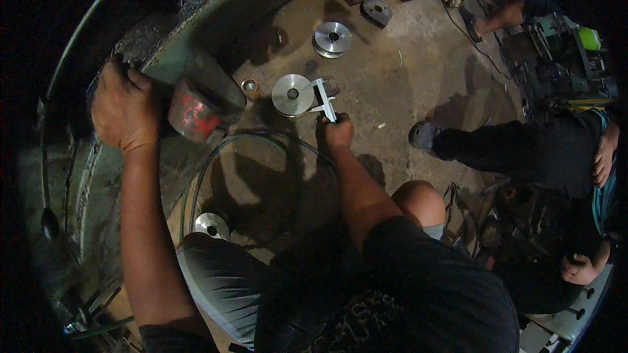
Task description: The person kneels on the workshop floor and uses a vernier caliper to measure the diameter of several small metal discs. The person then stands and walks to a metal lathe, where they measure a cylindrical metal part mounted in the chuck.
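My right hand [339, 132] grips a vernier caliper [325, 100] by its lower end. The caliper's jaws lie at the right edge of a shiny grooved metal pulley [288, 96] with a centre hole, which is on the floor; whether they touch it I cannot tell. My left hand [124, 108] is raised at the left, its fingers curled at a dark part of a large green machine [190, 59]; what they hold is hidden. Beside that hand juts a metal cylinder [190, 117] with worn red paint. A small metal ring [250, 85] lies left of the pulley.
A second pulley [332, 38] lies farther off, another [212, 224] by my left knee. A dark metal block [376, 12] rests at the back. Cables [261, 134] loop across the floor. At right, one person's leg [504, 147] stretches inward; another's foot [472, 25] is behind.
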Tool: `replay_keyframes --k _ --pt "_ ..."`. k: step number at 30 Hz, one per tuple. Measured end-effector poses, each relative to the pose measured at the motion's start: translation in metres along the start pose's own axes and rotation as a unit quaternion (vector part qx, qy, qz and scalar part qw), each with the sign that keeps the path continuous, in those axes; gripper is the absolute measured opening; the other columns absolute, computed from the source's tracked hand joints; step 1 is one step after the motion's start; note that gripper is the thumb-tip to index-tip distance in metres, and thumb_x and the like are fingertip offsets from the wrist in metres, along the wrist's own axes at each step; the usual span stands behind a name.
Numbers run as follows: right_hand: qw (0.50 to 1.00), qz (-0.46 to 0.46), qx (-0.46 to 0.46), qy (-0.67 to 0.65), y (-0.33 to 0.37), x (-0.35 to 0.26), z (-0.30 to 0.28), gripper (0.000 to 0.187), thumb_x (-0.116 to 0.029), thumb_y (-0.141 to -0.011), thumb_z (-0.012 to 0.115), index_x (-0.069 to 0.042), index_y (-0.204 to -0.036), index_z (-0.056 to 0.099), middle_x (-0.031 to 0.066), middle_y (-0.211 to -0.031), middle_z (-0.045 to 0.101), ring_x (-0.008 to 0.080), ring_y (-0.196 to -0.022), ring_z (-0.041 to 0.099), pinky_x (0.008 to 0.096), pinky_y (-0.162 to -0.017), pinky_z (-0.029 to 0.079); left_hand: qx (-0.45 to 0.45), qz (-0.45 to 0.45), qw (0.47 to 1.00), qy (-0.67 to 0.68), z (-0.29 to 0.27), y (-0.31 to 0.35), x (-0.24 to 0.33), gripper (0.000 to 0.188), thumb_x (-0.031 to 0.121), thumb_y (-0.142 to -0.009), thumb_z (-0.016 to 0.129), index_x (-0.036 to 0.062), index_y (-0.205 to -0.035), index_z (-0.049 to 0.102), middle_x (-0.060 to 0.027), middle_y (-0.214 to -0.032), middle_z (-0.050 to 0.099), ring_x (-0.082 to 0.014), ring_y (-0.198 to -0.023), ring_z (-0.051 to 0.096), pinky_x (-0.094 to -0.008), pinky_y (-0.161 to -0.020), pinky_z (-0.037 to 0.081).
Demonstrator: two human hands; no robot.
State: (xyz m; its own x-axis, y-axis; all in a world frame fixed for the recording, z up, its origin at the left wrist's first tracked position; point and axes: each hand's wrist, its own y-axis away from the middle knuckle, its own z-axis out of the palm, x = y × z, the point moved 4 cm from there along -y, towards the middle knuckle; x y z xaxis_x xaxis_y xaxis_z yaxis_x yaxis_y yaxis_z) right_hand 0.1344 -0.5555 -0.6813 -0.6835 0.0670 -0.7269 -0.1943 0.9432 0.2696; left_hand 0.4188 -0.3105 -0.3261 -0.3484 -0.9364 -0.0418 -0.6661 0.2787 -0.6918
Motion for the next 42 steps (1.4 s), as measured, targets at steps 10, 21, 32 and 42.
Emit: replay_keyframes --k 10,21,32,42 --pt "1.000 -0.024 0.004 -0.003 -0.005 0.006 0.005 0.040 -0.021 -0.072 0.080 0.001 -0.103 0.066 0.0238 -0.096 0.070 0.0406 -0.093 0.067 0.0456 -0.081 0.052 0.004 0.006 1.000 0.012 0.004 -0.002 -0.003 0.029 0.026 -0.085 0.057 0.0180 -0.112 0.067 -0.0116 -0.100 0.071 -0.0340 -0.087 0.068 -0.0448 -0.075 0.053" --pt "1.000 -0.008 -0.002 0.013 -0.004 0.004 0.005 0.040 -0.021 -0.073 0.079 0.001 -0.103 0.065 0.0233 -0.098 0.069 0.0397 -0.095 0.067 0.0448 -0.082 0.052 -0.008 -0.008 1.000 -0.001 0.004 -0.001 -0.003 0.030 0.026 -0.085 0.058 0.0179 -0.112 0.066 -0.0114 -0.103 0.070 -0.0343 -0.088 0.068 -0.0453 -0.075 0.053" --pt "1.000 -0.003 0.002 -0.009 -0.003 0.002 0.002 0.042 -0.022 -0.073 0.080 0.001 -0.105 0.066 0.0247 -0.099 0.069 0.0396 -0.094 0.068 0.0449 -0.082 0.052 -0.009 -0.001 1.000 0.013 0.005 -0.003 -0.004 0.032 0.026 -0.084 0.057 0.0181 -0.114 0.067 -0.0120 -0.103 0.070 -0.0344 -0.089 0.067 -0.0446 -0.077 0.053" --pt "1.000 0.015 -0.007 -0.004 -0.007 0.008 0.006 0.042 -0.023 -0.073 0.080 0.002 -0.104 0.066 0.0244 -0.099 0.070 0.0403 -0.095 0.067 0.0455 -0.083 0.052 -0.015 0.001 1.000 0.006 0.002 -0.002 -0.001 0.032 0.026 -0.085 0.058 0.0169 -0.114 0.066 -0.0122 -0.103 0.070 -0.0338 -0.091 0.067 -0.0441 -0.078 0.053"
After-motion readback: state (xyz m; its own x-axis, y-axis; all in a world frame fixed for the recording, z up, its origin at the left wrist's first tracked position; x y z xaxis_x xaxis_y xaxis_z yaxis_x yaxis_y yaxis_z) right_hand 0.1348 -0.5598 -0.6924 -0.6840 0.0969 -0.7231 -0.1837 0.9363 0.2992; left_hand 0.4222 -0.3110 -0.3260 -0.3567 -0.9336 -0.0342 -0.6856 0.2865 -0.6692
